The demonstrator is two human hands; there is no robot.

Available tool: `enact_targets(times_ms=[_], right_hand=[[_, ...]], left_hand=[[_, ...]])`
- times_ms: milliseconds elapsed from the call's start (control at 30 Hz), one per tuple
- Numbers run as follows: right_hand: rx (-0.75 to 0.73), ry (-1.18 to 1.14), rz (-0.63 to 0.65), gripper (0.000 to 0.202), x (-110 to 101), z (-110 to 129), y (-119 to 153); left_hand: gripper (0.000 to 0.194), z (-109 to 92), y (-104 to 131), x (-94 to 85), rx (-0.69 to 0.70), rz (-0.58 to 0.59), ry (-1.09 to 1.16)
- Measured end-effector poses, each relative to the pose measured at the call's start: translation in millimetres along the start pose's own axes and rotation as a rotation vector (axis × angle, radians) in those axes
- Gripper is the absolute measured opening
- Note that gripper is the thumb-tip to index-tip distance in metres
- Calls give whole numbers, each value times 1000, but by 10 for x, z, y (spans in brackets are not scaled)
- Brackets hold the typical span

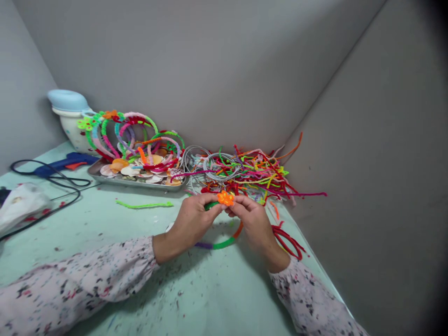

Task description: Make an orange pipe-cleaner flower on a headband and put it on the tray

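Note:
An orange flower [226, 198] of fuzzy pipe cleaner is pinched between the fingertips of both hands. My left hand [196, 217] also holds a green fuzzy section just left of the flower. My right hand [254, 224] grips the flower's right side with thumb and forefinger. Below the hands curves a multicoloured hoop [224, 243] with purple, green and orange sections; parts of it are hidden behind my hands, and it appears joined to the green section at the flower. Both hands are closed.
A metal tray [140, 185] of shells and fuzzy hoops stands behind on the left. Beside it lie wire rings [222, 167] and a pipe-cleaner pile [262, 172]. A blue glue gun [59, 164], its black cord, a green strip [145, 205] and red loops [289, 242] lie around.

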State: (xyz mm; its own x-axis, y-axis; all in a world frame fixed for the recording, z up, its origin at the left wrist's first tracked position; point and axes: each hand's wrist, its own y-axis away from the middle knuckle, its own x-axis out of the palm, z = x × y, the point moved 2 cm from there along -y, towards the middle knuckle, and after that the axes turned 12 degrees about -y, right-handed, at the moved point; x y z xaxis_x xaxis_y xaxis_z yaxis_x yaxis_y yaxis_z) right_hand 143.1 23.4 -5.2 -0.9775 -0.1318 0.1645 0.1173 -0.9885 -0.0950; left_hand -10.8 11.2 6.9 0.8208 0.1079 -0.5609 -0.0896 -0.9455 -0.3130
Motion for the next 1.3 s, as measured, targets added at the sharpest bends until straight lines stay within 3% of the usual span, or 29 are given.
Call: enact_targets(times_ms=[367,500,900,1000,1100,1200,1300], right_hand=[[24,-223,28,19,-67,-3,-35],[-72,-176,-35,31,-40,26,-17],[-600,342,-323,18,39,28,153],[-800,481,-332,17,65,42,192],[-958,522,-259,22,102,57,248],[-939,503,-149,24,140,70,303],[-762,354,-201,22,106,98,286]], left_hand=[[20,-54,2,-30,-23,13,66],[20,-50,11,-25,-27,3,51],[18,-35,11,8,-49,-63,60],[17,-56,12,14,-64,-61,89],[16,-62,12,18,-112,-46,124],[17,-56,8,14,-152,-28,157],[19,-55,6,4,-164,-15,194]])
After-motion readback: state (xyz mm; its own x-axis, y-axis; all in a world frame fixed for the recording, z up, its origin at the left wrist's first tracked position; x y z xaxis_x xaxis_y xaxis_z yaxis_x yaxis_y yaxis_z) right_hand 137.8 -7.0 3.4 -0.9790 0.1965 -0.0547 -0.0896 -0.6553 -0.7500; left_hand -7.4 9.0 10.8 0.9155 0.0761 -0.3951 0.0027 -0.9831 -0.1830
